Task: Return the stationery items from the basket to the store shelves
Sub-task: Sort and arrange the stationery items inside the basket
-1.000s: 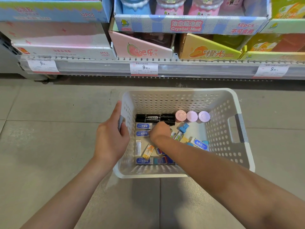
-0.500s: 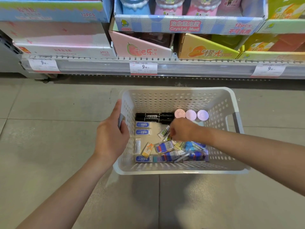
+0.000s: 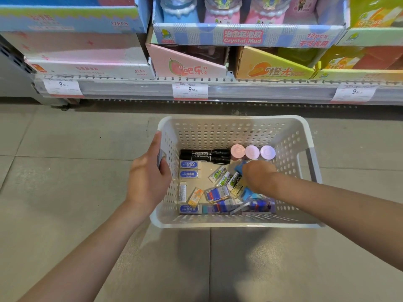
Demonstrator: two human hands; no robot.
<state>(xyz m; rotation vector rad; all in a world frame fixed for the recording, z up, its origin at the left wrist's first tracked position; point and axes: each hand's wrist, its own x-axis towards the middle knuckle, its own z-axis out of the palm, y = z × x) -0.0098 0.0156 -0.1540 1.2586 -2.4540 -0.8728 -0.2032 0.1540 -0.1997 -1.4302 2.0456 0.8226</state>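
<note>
A: Step in hand? Looks like picking. Left hand (image 3: 148, 179) grips the left handle of the white perforated basket (image 3: 235, 127). Right hand (image 3: 259, 176) is down inside, over a blue item (image 3: 239, 168) among the small packets; its fingers are hidden, so grasp or no grasp I cannot tell.

B: Stock left in there?

A: Plenty: black markers (image 3: 205, 156) at the far wall, three pastel round lids (image 3: 252, 152) beside them, blue-labelled erasers (image 3: 189, 164) along the left.

B: Next move?

A: Likely secure one item, lift it over the rim, find its shelf.

B: Surroundings?

A: Grey tiled floor (image 3: 65, 171); low shelf with price tags (image 3: 190, 90), Crystal Mud display box (image 3: 243, 37) above.
</note>
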